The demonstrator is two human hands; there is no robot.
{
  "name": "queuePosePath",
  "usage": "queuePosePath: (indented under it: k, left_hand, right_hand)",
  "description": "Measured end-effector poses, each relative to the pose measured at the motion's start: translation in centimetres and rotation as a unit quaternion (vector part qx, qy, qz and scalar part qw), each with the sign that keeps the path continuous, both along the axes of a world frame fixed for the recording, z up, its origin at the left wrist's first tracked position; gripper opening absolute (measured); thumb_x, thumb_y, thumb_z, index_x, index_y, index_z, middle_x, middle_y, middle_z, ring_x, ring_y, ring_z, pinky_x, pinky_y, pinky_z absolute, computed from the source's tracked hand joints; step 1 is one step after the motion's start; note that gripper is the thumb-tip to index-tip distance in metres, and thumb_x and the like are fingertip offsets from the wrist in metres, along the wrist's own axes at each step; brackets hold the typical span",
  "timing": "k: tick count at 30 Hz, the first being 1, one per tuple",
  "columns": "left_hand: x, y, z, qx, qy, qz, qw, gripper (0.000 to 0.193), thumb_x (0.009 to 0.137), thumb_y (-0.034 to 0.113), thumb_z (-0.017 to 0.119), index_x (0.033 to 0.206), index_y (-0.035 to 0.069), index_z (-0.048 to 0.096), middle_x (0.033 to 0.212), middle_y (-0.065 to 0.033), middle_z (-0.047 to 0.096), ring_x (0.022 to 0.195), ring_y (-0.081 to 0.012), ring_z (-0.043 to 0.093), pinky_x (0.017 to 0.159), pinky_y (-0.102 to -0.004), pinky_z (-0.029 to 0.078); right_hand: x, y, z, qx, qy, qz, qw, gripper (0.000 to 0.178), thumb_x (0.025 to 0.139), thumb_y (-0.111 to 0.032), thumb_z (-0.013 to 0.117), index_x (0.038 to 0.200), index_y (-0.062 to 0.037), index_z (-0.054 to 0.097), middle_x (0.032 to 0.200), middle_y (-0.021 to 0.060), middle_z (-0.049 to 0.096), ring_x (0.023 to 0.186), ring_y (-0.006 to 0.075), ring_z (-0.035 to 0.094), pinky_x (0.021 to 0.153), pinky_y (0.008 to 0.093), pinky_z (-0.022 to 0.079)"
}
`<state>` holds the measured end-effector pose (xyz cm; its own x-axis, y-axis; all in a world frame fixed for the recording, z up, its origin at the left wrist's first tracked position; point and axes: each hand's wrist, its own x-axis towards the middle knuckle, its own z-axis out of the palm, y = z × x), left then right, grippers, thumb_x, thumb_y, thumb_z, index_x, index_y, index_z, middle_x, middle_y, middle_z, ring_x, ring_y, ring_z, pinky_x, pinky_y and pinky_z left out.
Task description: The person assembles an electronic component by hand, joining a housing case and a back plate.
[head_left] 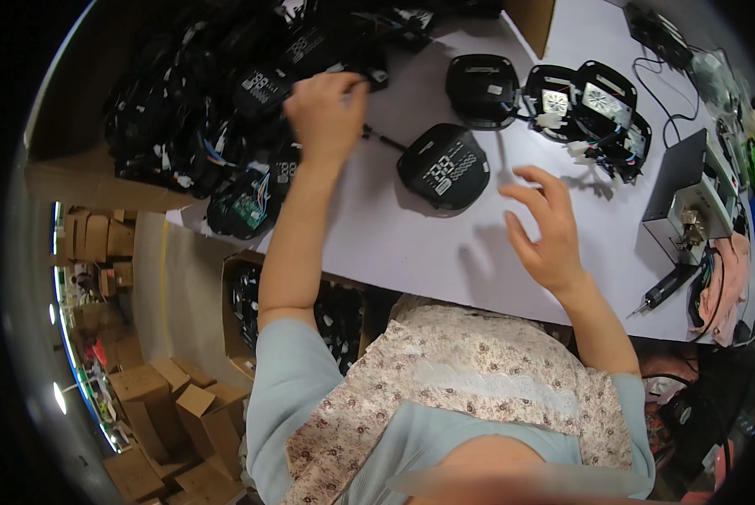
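Note:
In front of me a black rounded display unit (445,165) lies face up on the white table, with pale printed digits and a dark cable running off toward the left. My right hand (548,227) hovers just right of it, fingers spread and curved, holding nothing. Over the edge of a big heap of similar black units (171,109), my left hand (327,114) is raised with its fingers bent inward. A small pale bit shows at those fingers, but what they grip is hidden. Behind the display unit rests another black housing (482,88).
Several black housings with speakers and wires (598,99) lie at the back right. A grey metal box (689,189), an electric screwdriver (670,288) and a pink cloth (728,282) occupy the right side. Cardboard boxes (146,396) stand on the floor at left.

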<state>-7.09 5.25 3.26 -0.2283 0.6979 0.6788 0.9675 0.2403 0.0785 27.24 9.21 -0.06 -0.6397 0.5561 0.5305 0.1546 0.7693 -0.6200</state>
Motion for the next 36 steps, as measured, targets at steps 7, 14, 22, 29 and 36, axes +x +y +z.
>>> queuePosePath:
  k: [7, 14, 22, 29, 36]
  left_hand:
    - [-3.9, -13.7, -0.8, -0.091, -0.065, 0.209, 0.971, 0.049, 0.087, 0.05, 0.074, 0.119, 0.013, 0.069, 0.122, -0.0092, 0.064, 0.117, -0.0332, 0.055, 0.101, -0.0502, 0.042]
    - [5.9, -10.3, -3.7, -0.174, -0.031, -0.129, 0.976, 0.082, 0.08, 0.03, 0.08, 0.15, 0.01, 0.044, 0.149, -0.0178, 0.047, 0.14, -0.0388, 0.042, 0.115, -0.0501, 0.032]
    - [6.4, -8.4, -2.2, -0.078, -0.519, -0.149, 0.838, 0.042, 0.09, 0.02, 0.074, 0.127, 0.003, 0.062, 0.106, -0.0213, 0.073, 0.1, -0.0367, 0.071, 0.091, -0.0424, 0.054]
    - [5.5, -9.3, -6.9, -0.153, -0.408, -0.134, 0.89, 0.059, 0.091, 0.029, 0.073, 0.137, -0.002, 0.054, 0.13, -0.0242, 0.058, 0.121, -0.0393, 0.059, 0.104, -0.0437, 0.046]
    - [6.7, -10.6, -4.5, -0.167, -0.397, -0.187, 0.883, 0.063, 0.091, 0.03, 0.074, 0.141, -0.001, 0.05, 0.137, -0.0227, 0.052, 0.124, -0.0375, 0.056, 0.103, -0.0425, 0.047]
  right_hand:
    - [-5.8, 0.2, -1.6, -0.035, -0.11, -0.008, 0.993, 0.078, 0.075, -0.035, 0.085, 0.142, -0.0128, 0.052, 0.154, 0.024, 0.037, 0.14, 0.046, 0.039, 0.112, 0.0539, 0.037]
    - [-9.7, 0.5, -3.7, 0.097, -0.235, -0.025, 0.967, 0.088, 0.068, -0.041, 0.086, 0.146, -0.0233, 0.05, 0.159, 0.0228, 0.031, 0.146, 0.0492, 0.03, 0.102, 0.0661, 0.04]
    - [-9.7, 4.3, 7.1, -0.208, -0.202, 0.165, 0.943, 0.065, 0.09, -0.047, 0.07, 0.14, -0.0091, 0.055, 0.134, 0.0231, 0.059, 0.12, 0.0351, 0.061, 0.103, 0.0421, 0.048]
    - [-21.6, 20.4, 6.9, 0.08, -0.287, -0.07, 0.952, 0.046, 0.085, -0.036, 0.068, 0.125, -0.013, 0.07, 0.118, 0.0236, 0.068, 0.115, 0.0365, 0.065, 0.102, 0.0454, 0.051]
    - [-26.2, 34.2, 0.5, 0.068, -0.372, -0.072, 0.923, 0.048, 0.087, -0.029, 0.065, 0.134, -0.0172, 0.066, 0.137, 0.0262, 0.057, 0.131, 0.0393, 0.055, 0.111, 0.0446, 0.044]
